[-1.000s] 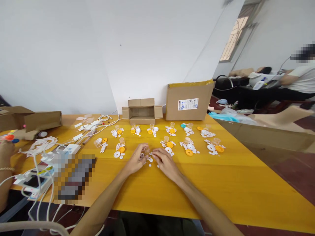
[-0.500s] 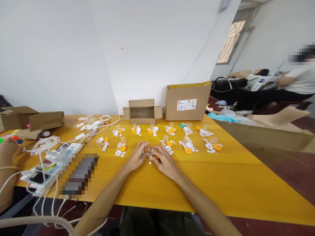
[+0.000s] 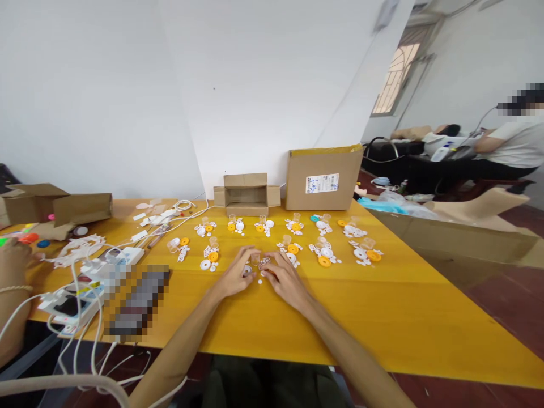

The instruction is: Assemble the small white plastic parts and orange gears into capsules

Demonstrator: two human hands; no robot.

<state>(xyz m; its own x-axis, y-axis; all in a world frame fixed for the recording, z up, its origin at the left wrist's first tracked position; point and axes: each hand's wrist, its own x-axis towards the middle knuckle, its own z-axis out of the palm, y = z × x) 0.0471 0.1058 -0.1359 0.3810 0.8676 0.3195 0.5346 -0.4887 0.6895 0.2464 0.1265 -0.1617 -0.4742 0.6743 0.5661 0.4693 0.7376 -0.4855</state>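
My left hand (image 3: 237,273) rests on the table with its fingers curved and apart. Its fingertips are close beside a small clear plastic cup (image 3: 255,259); whether they touch it I cannot tell. Under its palm side a white disc-like wheel (image 3: 247,271) shows in part. My right hand (image 3: 284,275) arches over the other side of the same cluster, fingers apart, partly hiding an orange piece. White cut-out pieces (image 3: 264,262) lie between the hands. A small white disc (image 3: 260,281) sits just in front of them.
Several similar clusters with clear cups, orange wheels (image 3: 324,261) and white pieces stand in two rows. Behind are an open small carton (image 3: 245,211) and a large box (image 3: 325,195). At left are a power strip (image 3: 131,258), cables and another person's hand (image 3: 15,263).
My fingers have spread a little around the cluster, so the white wheel and cut-out pieces show more. The other person's hand at left has shifted slightly among colourful pieces.
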